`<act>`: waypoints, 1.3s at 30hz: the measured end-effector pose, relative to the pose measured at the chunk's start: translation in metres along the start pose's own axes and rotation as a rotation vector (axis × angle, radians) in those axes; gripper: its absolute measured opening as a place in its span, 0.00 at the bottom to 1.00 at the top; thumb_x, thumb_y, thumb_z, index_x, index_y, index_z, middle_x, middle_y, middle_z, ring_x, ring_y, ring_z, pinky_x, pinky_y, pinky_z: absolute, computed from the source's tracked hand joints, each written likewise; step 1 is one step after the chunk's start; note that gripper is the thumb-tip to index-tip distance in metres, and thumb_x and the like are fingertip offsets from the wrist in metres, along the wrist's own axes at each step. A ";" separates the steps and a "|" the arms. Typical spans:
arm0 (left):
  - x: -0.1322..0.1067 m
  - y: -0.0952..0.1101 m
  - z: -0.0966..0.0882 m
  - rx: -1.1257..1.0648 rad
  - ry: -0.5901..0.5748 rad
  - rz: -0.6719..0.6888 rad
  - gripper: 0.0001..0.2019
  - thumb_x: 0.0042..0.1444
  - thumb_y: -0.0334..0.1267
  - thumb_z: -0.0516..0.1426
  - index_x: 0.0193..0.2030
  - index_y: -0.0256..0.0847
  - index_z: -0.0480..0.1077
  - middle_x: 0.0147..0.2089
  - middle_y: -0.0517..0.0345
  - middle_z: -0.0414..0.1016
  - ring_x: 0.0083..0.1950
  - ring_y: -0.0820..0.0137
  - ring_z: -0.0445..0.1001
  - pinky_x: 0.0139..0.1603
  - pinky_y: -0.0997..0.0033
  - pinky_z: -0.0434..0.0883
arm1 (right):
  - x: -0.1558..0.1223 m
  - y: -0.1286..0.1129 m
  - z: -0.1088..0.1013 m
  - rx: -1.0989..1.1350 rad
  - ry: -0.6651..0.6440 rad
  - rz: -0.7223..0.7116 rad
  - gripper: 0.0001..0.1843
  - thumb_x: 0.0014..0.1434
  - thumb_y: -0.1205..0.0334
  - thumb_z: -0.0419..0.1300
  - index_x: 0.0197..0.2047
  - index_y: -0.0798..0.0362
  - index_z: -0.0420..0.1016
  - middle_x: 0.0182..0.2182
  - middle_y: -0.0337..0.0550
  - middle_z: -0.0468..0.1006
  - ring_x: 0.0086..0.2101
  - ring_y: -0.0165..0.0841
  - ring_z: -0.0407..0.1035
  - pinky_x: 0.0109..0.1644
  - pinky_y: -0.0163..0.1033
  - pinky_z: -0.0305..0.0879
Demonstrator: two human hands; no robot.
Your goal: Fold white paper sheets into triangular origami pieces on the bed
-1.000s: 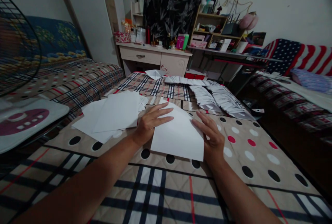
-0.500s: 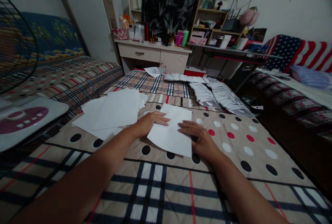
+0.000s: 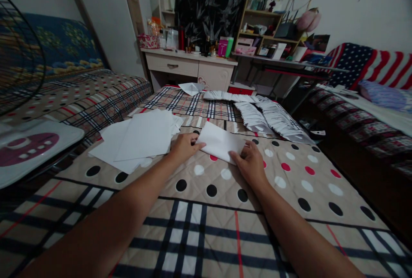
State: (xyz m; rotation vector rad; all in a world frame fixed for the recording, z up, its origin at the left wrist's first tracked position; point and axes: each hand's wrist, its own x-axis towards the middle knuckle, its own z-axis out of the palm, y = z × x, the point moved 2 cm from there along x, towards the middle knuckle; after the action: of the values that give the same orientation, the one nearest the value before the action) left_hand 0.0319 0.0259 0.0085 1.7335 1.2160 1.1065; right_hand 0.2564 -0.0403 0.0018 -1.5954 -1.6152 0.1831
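Note:
A white sheet of paper point(image 3: 220, 143), folded over, lies on the dotted quilt in front of me. My left hand point(image 3: 183, 146) pinches its left corner with curled fingers. My right hand point(image 3: 249, 164) grips its near right edge, fingers closed on the paper. A loose stack of flat white sheets point(image 3: 138, 138) lies just left of my left hand. Rows of folded white papers point(image 3: 267, 119) fan out beyond my right hand.
The plaid and dotted quilt point(image 3: 206, 226) covers the bed. A fan point(image 3: 19, 80) with a white base stands at the left. A dresser point(image 3: 189, 70) and cluttered shelf point(image 3: 267, 33) stand at the back. A second bed with a flag blanket point(image 3: 370, 72) is at right.
The sheet has been folded away from me into a smaller shape farther up the quilt. Both hands moved forward and went from lying flat on the paper to gripping its edges.

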 end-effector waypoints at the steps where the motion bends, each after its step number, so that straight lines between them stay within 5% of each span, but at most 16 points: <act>1: 0.000 0.000 0.001 0.034 0.032 0.016 0.10 0.40 0.38 0.66 0.18 0.40 0.70 0.17 0.65 0.63 0.23 0.74 0.57 0.26 0.75 0.51 | 0.004 0.001 0.002 -0.065 0.020 0.011 0.11 0.52 0.56 0.62 0.25 0.55 0.75 0.50 0.56 0.72 0.47 0.44 0.69 0.49 0.48 0.66; 6: -0.001 -0.007 0.004 0.241 0.096 0.136 0.10 0.41 0.39 0.67 0.19 0.42 0.70 0.23 0.61 0.65 0.28 0.70 0.62 0.34 0.71 0.59 | 0.019 -0.001 0.009 -0.283 0.010 0.124 0.12 0.47 0.54 0.65 0.22 0.53 0.71 0.48 0.53 0.74 0.40 0.42 0.71 0.38 0.44 0.65; 9: -0.001 -0.012 0.003 0.282 0.103 0.192 0.09 0.39 0.38 0.68 0.22 0.42 0.72 0.37 0.55 0.72 0.41 0.63 0.69 0.45 0.66 0.65 | 0.022 -0.005 0.011 -0.316 -0.001 0.195 0.13 0.46 0.52 0.66 0.22 0.52 0.71 0.40 0.50 0.77 0.34 0.41 0.71 0.31 0.41 0.60; 14: 0.003 -0.016 0.002 0.251 0.060 0.122 0.09 0.38 0.38 0.69 0.28 0.42 0.77 0.55 0.52 0.70 0.55 0.58 0.69 0.55 0.62 0.66 | 0.017 0.000 0.012 -0.044 0.051 0.362 0.13 0.43 0.51 0.66 0.25 0.51 0.71 0.23 0.40 0.74 0.25 0.35 0.67 0.27 0.38 0.55; 18: 0.003 -0.015 0.000 -0.024 0.105 0.075 0.08 0.43 0.41 0.67 0.29 0.41 0.78 0.49 0.53 0.74 0.48 0.64 0.72 0.47 0.69 0.69 | 0.015 0.004 0.015 0.543 0.059 0.374 0.16 0.39 0.53 0.69 0.26 0.52 0.68 0.23 0.38 0.74 0.24 0.31 0.66 0.28 0.36 0.60; 21: 0.001 -0.016 -0.002 -0.287 0.118 -0.020 0.11 0.44 0.45 0.67 0.26 0.38 0.77 0.35 0.55 0.76 0.36 0.70 0.72 0.35 0.75 0.68 | 0.014 0.001 0.016 0.778 -0.028 0.374 0.18 0.39 0.56 0.71 0.31 0.54 0.73 0.28 0.41 0.78 0.28 0.33 0.70 0.33 0.38 0.66; 24: -0.001 -0.017 -0.003 -0.383 0.084 -0.112 0.15 0.44 0.48 0.66 0.25 0.36 0.76 0.24 0.60 0.72 0.26 0.74 0.66 0.26 0.76 0.63 | 0.013 -0.001 0.017 0.839 -0.054 0.360 0.18 0.40 0.56 0.71 0.34 0.54 0.76 0.30 0.41 0.79 0.29 0.33 0.71 0.35 0.38 0.67; 29: -0.006 -0.011 -0.003 -0.326 0.024 -0.111 0.16 0.44 0.48 0.66 0.22 0.36 0.73 0.22 0.61 0.70 0.24 0.76 0.64 0.24 0.77 0.58 | 0.013 0.004 0.017 0.824 0.042 0.333 0.16 0.52 0.48 0.64 0.30 0.54 0.77 0.25 0.38 0.75 0.26 0.30 0.65 0.29 0.34 0.61; 35: -0.007 -0.015 -0.003 -0.411 0.131 -0.069 0.16 0.48 0.47 0.65 0.22 0.36 0.70 0.21 0.64 0.63 0.24 0.78 0.60 0.25 0.78 0.55 | 0.010 -0.003 0.013 0.737 0.006 0.327 0.17 0.48 0.50 0.67 0.20 0.55 0.72 0.17 0.35 0.66 0.20 0.26 0.55 0.23 0.33 0.49; 39: -0.007 -0.017 -0.004 -0.440 0.126 -0.067 0.17 0.46 0.46 0.66 0.21 0.35 0.69 0.22 0.64 0.63 0.26 0.78 0.60 0.26 0.77 0.56 | 0.010 -0.007 0.013 0.781 0.057 0.350 0.15 0.44 0.53 0.69 0.19 0.55 0.72 0.20 0.36 0.70 0.22 0.26 0.58 0.25 0.34 0.53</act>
State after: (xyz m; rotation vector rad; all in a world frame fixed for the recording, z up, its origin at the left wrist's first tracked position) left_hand 0.0220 0.0247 -0.0067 1.2973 1.0018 1.3422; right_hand 0.2446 -0.0269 0.0027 -1.2178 -1.0052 0.8342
